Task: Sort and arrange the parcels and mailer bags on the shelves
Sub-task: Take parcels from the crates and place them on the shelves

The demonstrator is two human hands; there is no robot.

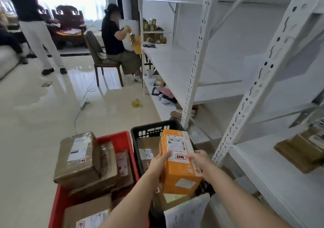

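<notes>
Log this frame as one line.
phase: sorting | left hand + right hand: hold orange parcel above black crate | shelf: not yet reached

Seated person in dark top on brown wooden chair, facing the far end of the racking. Second person standing — white trousers — at upper left. Glossy cream tile floor carries a white power strip with cable and a crumpled yellow scrap. Dark carved wooden sofa under the bright window.
</notes>
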